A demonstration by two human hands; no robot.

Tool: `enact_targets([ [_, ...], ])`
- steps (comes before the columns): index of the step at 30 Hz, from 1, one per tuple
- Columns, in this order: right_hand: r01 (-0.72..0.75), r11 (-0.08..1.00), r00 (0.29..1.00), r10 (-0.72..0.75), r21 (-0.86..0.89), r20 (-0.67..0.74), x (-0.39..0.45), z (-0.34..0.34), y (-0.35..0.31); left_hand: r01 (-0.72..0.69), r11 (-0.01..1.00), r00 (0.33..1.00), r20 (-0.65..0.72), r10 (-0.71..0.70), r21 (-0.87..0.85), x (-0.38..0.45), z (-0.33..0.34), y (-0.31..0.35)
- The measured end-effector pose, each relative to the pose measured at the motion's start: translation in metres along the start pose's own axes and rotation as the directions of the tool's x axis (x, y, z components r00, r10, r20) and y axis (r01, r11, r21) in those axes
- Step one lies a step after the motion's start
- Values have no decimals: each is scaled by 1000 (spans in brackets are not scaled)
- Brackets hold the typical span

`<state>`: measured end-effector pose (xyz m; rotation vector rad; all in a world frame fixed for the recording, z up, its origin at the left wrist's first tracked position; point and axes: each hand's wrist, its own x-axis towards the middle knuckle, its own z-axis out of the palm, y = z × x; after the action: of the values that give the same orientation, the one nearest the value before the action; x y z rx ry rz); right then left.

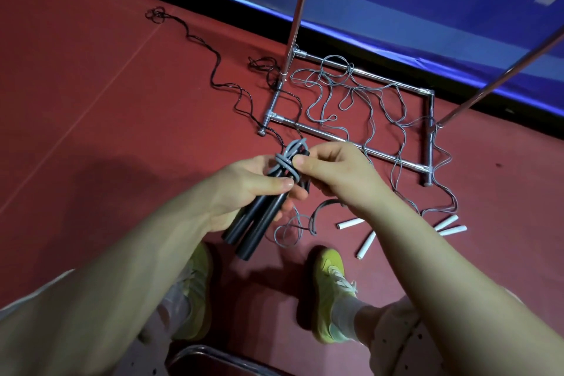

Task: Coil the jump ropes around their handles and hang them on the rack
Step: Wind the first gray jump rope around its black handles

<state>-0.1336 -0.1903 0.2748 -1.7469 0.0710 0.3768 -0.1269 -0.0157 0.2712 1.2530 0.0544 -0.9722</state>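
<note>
Left hand point(244, 189) fingers clamp both black handles point(259, 220); right hand point(332, 174) fingers pinch the grey rope point(285, 162) just above. I'd keep wraps snug.

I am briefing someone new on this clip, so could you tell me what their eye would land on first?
Centre frame, the left hand grips a pair of black handles while the right hand pinches the grey rope wrapped around their tops. Beyond them, loose grey cord sprawls over the chrome rack base on the red floor, and white handles lie at lower right.
</note>
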Motion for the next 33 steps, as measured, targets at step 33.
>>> enact_targets([
  [33, 328, 589, 931, -70, -739, 358, -31, -19, -32, 225, 852, 967, 1, -256, 472, 14, -7, -22],
])
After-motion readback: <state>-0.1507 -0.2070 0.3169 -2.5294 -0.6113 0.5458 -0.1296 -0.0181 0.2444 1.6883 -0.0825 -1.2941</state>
